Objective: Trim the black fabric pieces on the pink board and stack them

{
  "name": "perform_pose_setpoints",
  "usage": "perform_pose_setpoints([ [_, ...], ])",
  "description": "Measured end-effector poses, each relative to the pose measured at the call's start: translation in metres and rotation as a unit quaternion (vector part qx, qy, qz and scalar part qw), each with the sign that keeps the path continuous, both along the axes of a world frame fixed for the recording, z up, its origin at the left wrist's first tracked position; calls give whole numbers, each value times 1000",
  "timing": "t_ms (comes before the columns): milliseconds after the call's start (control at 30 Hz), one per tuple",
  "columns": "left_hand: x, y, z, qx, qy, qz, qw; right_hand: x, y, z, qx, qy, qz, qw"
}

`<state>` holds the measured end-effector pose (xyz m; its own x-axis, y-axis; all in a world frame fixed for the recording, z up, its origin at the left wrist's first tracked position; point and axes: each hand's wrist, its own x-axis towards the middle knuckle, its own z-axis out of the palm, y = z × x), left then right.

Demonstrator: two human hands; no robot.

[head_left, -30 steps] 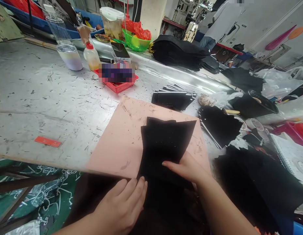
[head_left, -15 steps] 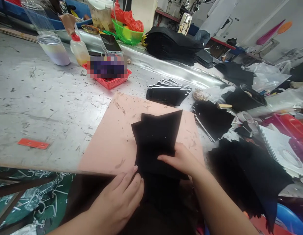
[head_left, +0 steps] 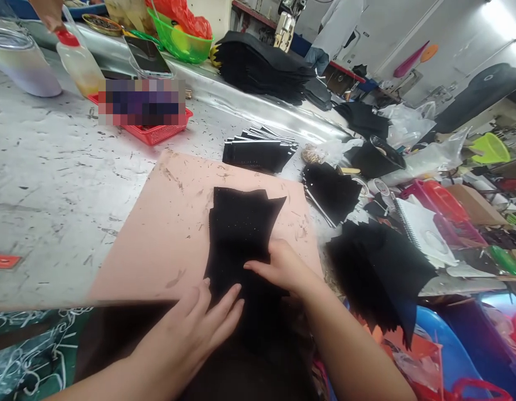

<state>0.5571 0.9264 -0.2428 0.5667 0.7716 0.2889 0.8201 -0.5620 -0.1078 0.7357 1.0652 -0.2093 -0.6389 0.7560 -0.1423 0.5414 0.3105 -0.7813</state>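
Observation:
Black cut fabric pieces [head_left: 241,228], overlapping with their edges out of line, lie on a pink board [head_left: 145,245] at the table's front edge. My right hand [head_left: 283,270] grips them at the right side, thumb on top and the other fingers hidden underneath. Across the lower left part of the fabric rests my left hand [head_left: 199,317], its fingers stretched out and apart. The near end of the fabric hangs past the board's edge and blends into dark cloth below.
Black pieces with white edges [head_left: 260,150] lie fanned behind the board. More black stacks [head_left: 333,192] and a large dark pile [head_left: 378,273] stand to the right, beside a spiral notebook [head_left: 424,231]. A red basket [head_left: 153,133] and a squeeze bottle [head_left: 80,67] are at the back left.
The view has swung to the right. The top fabric piece has turned and shifted against those under it. My left fingers have spread and moved onto the fabric; my right hand keeps its grip.

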Motion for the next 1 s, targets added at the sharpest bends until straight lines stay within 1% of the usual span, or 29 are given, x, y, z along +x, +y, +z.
perform_pose_setpoints([
  [67, 2, 2, -2, 6, -13, -12, 1000, 5, 1, 2, -2, -2, -4, 1000],
  [167, 5, 7, -4, 26, -35, -52, 998, 18, 4, 6, -28, 15, -8, 999],
  [233, 6, 11, -4, 17, -33, -71, 997, 25, 6, 7, -48, 28, -13, 998],
  [300, 7, 16, -3, -10, -6, -83, 996, 29, 7, 7, -63, 35, -21, 997],
  [400, 11, 22, -1, -24, 19, -88, 996, 30, 9, 6, -73, 36, -31, 996],
  [533, 17, 27, -2, 6, 1, -109, 994, 29, 9, 4, -55, 29, -34, 997],
  [633, 24, 30, -2, 15, -2, -105, 994, 29, 9, 3, -53, 22, -39, 998],
  [700, 30, 33, 0, 6, 6, -99, 995, 29, 8, 4, -57, 22, -37, 997],
  [767, 36, 36, 5, -4, 14, -106, 994, 28, 8, 4, -57, 25, -33, 997],
  [900, 47, 44, 12, -23, 17, -153, 988, 30, 6, 6, -59, 28, -31, 997],
  [1000, 53, 50, 12, -62, 19, -157, 985, 26, 4, 7, -86, 76, -37, 993],
])
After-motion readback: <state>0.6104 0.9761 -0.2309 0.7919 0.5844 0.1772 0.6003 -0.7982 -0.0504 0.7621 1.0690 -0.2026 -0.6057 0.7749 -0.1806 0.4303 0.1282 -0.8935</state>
